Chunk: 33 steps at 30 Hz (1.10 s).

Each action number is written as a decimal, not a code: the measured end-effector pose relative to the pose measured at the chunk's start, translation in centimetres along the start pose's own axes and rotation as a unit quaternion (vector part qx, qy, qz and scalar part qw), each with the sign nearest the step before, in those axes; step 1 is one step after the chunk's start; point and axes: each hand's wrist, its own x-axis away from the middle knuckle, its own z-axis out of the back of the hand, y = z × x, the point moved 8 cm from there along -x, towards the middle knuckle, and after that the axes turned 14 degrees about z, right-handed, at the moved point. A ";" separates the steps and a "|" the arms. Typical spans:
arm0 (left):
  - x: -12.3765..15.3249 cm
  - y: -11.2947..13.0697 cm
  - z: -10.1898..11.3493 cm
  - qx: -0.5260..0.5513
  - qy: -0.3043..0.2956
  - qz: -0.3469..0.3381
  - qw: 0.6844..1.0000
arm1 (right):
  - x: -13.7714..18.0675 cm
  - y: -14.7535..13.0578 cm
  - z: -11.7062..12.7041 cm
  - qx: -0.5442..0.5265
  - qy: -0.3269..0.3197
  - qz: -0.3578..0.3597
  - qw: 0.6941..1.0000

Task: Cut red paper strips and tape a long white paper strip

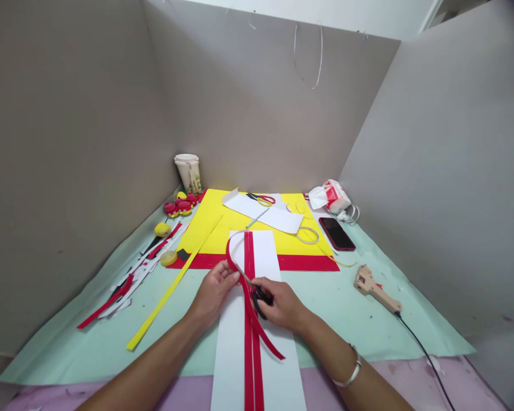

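Note:
My left hand (217, 285) pinches a narrow red paper strip (265, 338), which curls up and over beyond the fingers and trails down to the right. My right hand (282, 305) is closed round the black handles of a pair of scissors (261, 298). The blades point up and left, right by the strip near my left fingertips; whether they are cutting I cannot tell. Beneath both hands lies a long white paper sheet (233, 348) with two parallel red bands (249, 365) running along its length.
Yellow sheets (205, 228) over red paper lie behind, with second scissors (265, 200) and a tape ring (307, 235). Left are a yellow strip (167, 302), paper scraps (124, 291) and cups (188, 171). Right are a phone (336, 234), a corded glue gun (377, 288) and tissues (332, 196). Grey panels surround the table.

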 end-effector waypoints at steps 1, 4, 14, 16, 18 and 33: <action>0.0 0.0 -0.1 0.001 -0.003 0.002 1.000 | 0.0 0.1 0.0 -0.008 0.003 -0.002 1.000; 0.0 -0.1 -0.1 -0.003 -0.004 0.005 1.000 | 0.0 0.4 -0.1 -0.041 0.016 -0.016 0.999; -0.1 -0.1 0.8 -0.011 0.033 0.007 0.999 | -0.2 0.5 0.6 -0.096 0.028 -0.070 0.993; -0.2 -0.2 0.8 -0.014 0.030 0.004 0.999 | -0.1 0.8 0.5 -0.115 0.033 -0.087 0.989; -0.3 -0.3 1.0 -0.020 0.032 -0.002 0.999 | 0.0 1.3 0.3 -0.144 0.044 -0.102 0.983; 0.7 1.0 1.1 -0.167 0.117 -0.059 0.977 | 0.5 3.3 -0.7 -0.261 0.095 -0.132 0.952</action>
